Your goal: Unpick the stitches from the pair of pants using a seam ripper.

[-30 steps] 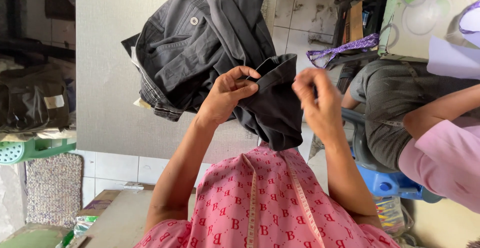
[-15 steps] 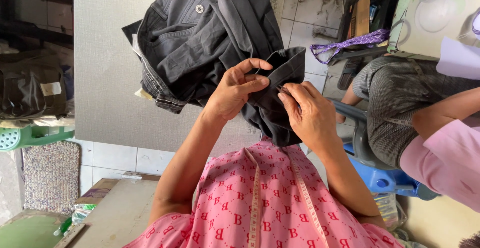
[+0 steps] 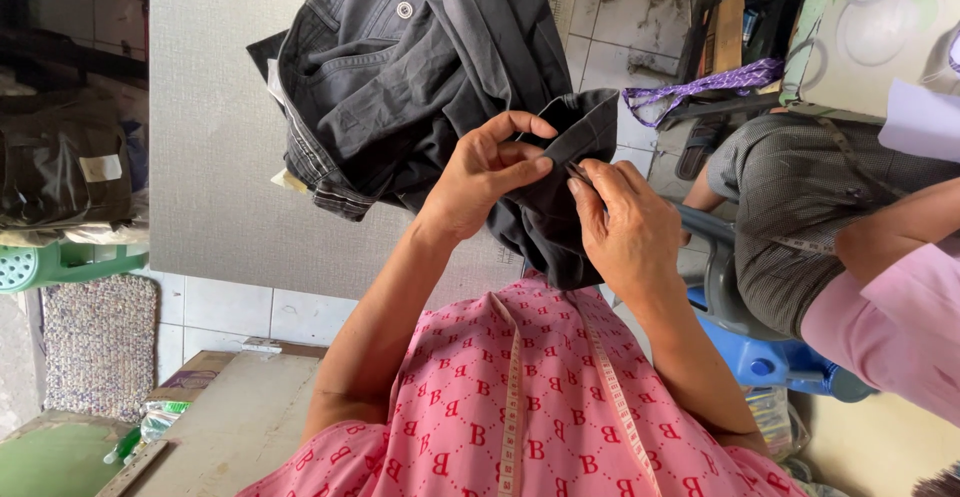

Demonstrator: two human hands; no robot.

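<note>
Both hands, left (image 3: 485,179) and right (image 3: 625,227), meet with fingertips pinched.

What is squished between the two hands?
In the head view, a folded edge of the dark grey trousers sits between the left hand and right hand; both pinch it.

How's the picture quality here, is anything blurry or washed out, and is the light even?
Head view: soft, even daylight, no hard shadows. The left hand, right hand and dark trousers are sharp enough to show seams and a button. The green tabletop at upper right looks pale, slightly washed out. The dark shelf at far left loses detail in shade. The whole frame is rotated sideways.
</note>
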